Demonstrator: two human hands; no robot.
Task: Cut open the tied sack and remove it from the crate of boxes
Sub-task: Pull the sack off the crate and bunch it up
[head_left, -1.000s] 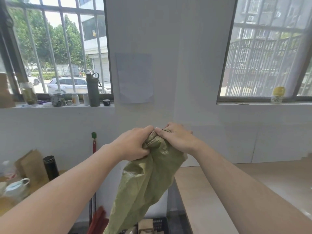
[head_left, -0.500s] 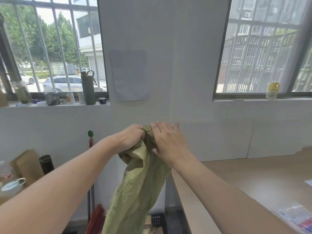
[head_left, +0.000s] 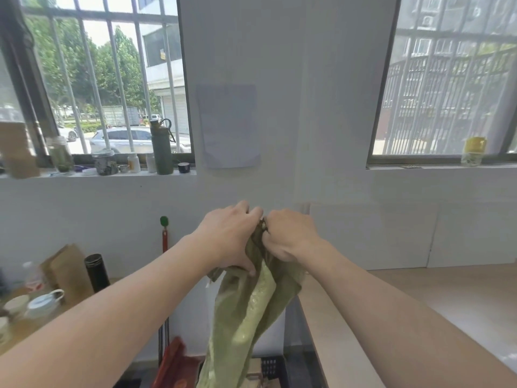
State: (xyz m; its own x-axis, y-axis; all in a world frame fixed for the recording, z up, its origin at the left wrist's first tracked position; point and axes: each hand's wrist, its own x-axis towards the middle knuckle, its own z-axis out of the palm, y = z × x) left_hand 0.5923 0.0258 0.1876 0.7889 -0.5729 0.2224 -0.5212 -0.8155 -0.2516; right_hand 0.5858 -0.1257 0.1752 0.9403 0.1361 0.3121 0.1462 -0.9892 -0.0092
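An olive-green woven sack (head_left: 246,312) hangs limp and long at the centre of the head view, held up at chest height in front of the white wall. My left hand (head_left: 229,239) clutches its bunched top from the left. My right hand (head_left: 288,236) grips the same bunched top from the right, knuckles almost touching the left hand. The sack's lower end drops out of view at the bottom edge. Beneath it a dark slotted crate (head_left: 272,368) shows a corner, with a pale cardboard box (head_left: 256,376) beside it.
A light wooden table (head_left: 419,309) fills the right. At left a low surface holds a black flask (head_left: 96,273), a brown paper bag (head_left: 68,273) and cups. A red-handled tool (head_left: 165,242) leans on the wall. Bottles and jars line the left windowsill (head_left: 112,173).
Both hands have shifted their hold on the sack's top, gathering it tighter. The view has moved slightly; the sack still hangs between my hands.
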